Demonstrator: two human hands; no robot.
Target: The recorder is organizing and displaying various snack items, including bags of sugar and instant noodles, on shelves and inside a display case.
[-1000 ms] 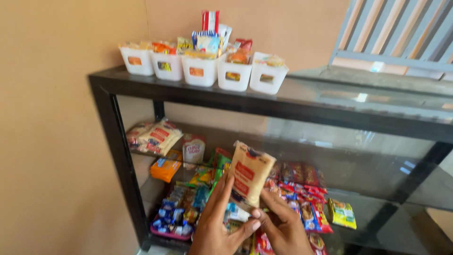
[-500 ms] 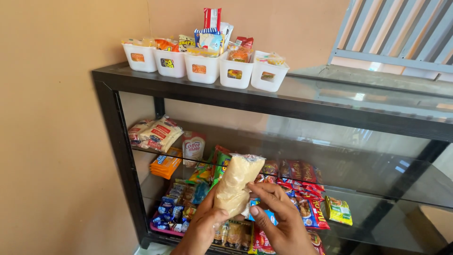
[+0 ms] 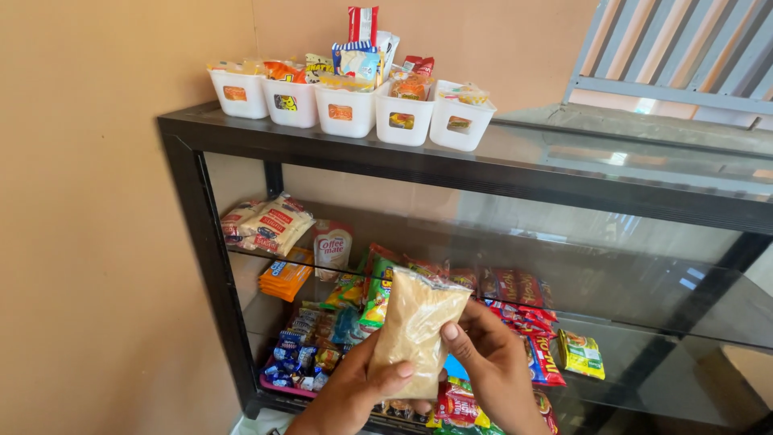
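Both of my hands hold up a small clear plastic packet [image 3: 415, 326] filled with tan, sugar-like granules, in front of a black glass display cabinet [image 3: 193, 209]. My left hand [image 3: 354, 395] grips the packet's lower left, thumb across its front. My right hand [image 3: 491, 362] pinches its right edge, thumb on the front. The packet's plain side faces me and it stands nearly upright.
A row of several white bins [image 3: 346, 109] stuffed with snack sachets sits on the cabinet's glass top. Inside, shelves hold pale packets [image 3: 270, 221], a creamer pouch [image 3: 332, 248], orange boxes [image 3: 283, 275] and colourful snack packs [image 3: 515, 288]. An orange wall [image 3: 88, 242] stands left.
I have turned the packet from its printed orange face to its plain clear side, and raised it slightly. My view has shifted a little closer to the cabinet.
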